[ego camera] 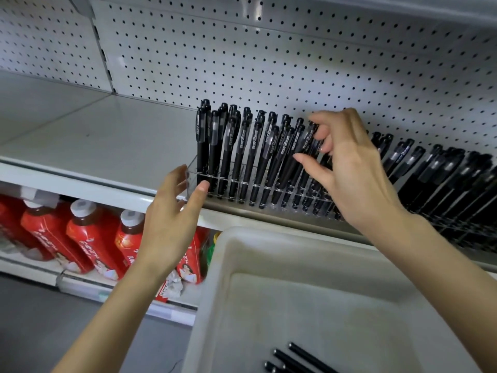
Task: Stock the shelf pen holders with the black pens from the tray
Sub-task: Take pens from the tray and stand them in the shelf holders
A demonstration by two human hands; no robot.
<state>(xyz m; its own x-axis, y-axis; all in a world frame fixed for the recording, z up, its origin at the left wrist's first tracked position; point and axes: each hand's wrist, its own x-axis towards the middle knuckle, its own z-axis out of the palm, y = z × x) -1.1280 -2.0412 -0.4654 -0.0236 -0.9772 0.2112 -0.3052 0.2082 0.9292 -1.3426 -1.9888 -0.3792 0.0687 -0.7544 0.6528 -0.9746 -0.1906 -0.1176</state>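
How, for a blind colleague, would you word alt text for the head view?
A right hand pinches a black pen in a clear holder on a shelf; the left hand is open beside it, a white tray below.

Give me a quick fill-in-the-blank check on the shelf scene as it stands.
1. The right hand reaches among the ___ pens standing in the clear holder.
2. The left hand is open at the holder's ___ end.
3. The bottles on the lower shelf are wrapped in ___.
4. A few loose pens lie in the ___ tray.
Missing words: black, left, red, white.
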